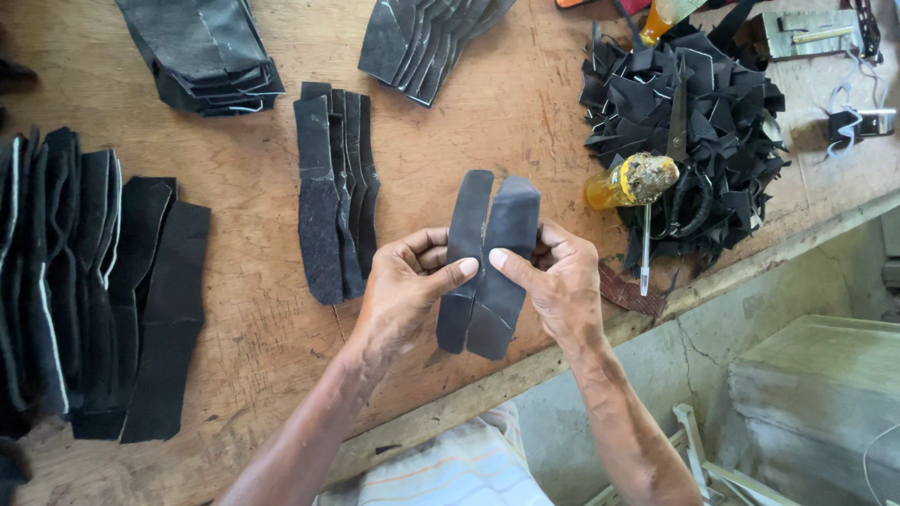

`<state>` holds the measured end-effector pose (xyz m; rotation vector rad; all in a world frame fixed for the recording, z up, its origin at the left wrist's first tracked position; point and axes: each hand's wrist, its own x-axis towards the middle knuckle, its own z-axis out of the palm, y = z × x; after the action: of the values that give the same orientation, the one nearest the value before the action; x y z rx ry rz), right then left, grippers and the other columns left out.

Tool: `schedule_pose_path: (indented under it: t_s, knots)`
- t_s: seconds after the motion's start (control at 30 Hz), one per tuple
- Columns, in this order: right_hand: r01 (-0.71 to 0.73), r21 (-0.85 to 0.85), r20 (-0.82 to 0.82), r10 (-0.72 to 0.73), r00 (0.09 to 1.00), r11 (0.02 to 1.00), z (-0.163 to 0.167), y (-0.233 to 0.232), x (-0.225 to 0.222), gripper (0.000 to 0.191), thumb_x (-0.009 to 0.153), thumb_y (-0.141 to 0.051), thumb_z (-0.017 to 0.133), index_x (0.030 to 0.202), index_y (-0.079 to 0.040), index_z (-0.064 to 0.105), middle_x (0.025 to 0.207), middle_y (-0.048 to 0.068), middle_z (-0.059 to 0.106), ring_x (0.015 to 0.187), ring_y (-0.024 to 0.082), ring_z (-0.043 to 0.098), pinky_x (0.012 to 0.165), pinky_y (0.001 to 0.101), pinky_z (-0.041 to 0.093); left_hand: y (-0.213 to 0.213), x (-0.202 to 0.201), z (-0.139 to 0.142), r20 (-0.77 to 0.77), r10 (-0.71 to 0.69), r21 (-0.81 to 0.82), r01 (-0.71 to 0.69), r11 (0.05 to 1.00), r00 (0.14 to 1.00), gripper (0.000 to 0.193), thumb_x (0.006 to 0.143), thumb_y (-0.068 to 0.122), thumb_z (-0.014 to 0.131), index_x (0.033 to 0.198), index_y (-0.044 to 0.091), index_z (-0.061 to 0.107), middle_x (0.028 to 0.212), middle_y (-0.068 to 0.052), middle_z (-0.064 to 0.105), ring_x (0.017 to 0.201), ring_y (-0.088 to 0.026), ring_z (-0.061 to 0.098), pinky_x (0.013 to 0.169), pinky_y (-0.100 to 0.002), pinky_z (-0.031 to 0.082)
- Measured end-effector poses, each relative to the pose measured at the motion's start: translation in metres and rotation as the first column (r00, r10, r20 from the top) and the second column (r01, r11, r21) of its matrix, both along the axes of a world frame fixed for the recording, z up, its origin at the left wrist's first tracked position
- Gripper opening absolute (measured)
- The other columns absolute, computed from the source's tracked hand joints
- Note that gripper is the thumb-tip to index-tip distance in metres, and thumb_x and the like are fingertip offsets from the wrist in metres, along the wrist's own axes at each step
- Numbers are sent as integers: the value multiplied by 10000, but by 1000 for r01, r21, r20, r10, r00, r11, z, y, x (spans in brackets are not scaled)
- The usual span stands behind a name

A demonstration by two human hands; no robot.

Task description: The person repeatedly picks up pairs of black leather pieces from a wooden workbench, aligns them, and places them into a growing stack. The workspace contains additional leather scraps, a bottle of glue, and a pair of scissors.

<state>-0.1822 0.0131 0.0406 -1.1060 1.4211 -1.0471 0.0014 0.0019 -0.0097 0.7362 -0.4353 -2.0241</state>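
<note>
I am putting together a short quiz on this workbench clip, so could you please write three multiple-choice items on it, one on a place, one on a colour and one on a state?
1. Where does the heap of small black offcuts lie?
A. on the wooden bench at the right, beyond the hands
B. on the concrete floor
C. in the person's lap

2. What colour is the plastic bottle with the crusted cap beside that heap?
A. blue
B. amber yellow
C. white

3. How are the two long dark grey leather pieces held?
A. rolled up in one fist
B. lying untouched on the bench
C. side by side, pinched by both thumbs

Answers:
1 A: the heap sits on the wooden bench near its right edge.
2 B: its body shows amber yellow.
3 C: the left hand and right hand each press a thumb on one piece.
</note>
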Motion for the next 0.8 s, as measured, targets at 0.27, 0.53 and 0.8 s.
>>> schedule_pose_path:
  t_s: [0.27, 0.53, 0.8]
  knots:
    - [-3, 24, -67, 4, 998, 1000, -2, -1, -4, 240, 857, -7, 793, 1083, 30, 722, 937, 60, 744, 797, 84, 673, 742, 239, 582, -1, -1, 2, 27, 3, -9, -3, 1000, 1000, 369, 849, -43, 749, 1202, -96, 656, 1012, -144, 769, 880, -143, 728, 791, -298, 634]
    - [-1, 18, 36, 0, 999, 1000, -3, -1, -3, 267, 859, 11, 777, 1117, 30, 714, 974, 58, 747, 829, 82, 675, 773, 238, 583, -2, -3, -1, -41, 13, 22, -12, 1000, 999, 353, 857, -62, 733, 1198, -102, 652, 1005, -143, 763, 871, -141, 723, 793, -286, 622]
    - [-19, 25, 35, 18, 999, 1000, -5, -2, -5, 266, 858, 10, 780, 1115, 29, 717, 977, 58, 749, 827, 84, 681, 775, 243, 587, -1, -4, -4, 41, 38, -38, -36, 999, 998, 319, 856, -63, 740, 1166, -97, 670, 992, -130, 765, 857, -130, 717, 789, -288, 622]
